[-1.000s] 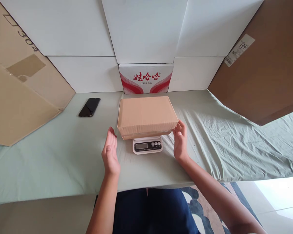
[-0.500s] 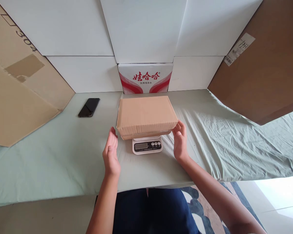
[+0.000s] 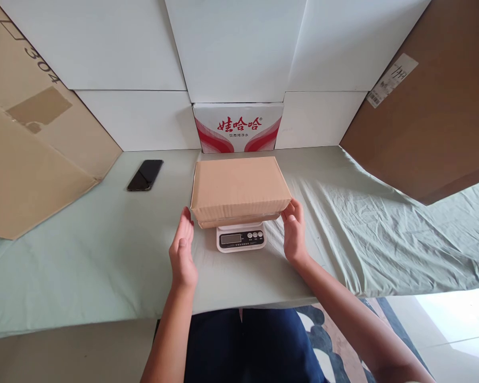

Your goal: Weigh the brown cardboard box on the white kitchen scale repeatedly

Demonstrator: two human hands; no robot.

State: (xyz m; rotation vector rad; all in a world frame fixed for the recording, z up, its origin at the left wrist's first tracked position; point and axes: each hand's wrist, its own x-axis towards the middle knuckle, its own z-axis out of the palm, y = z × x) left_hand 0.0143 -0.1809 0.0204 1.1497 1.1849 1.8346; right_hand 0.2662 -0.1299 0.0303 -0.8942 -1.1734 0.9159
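A closed brown cardboard box rests on a small white digital scale in the middle of the table. The box covers most of the scale; only the display and buttons show. My left hand is held open, palm inward, just off the box's near left corner. My right hand is open at the near right corner, its fingertips at or very close to the box's lower edge. Neither hand grips anything.
A pale green cloth covers the table. A black phone lies at the back left. A white and red printed carton stands behind the box among white boxes. Large brown cardboard sheets lean at the left and right.
My left hand has moved slightly forward and inward toward the box's near left corner. My right hand and the box have hardly moved.
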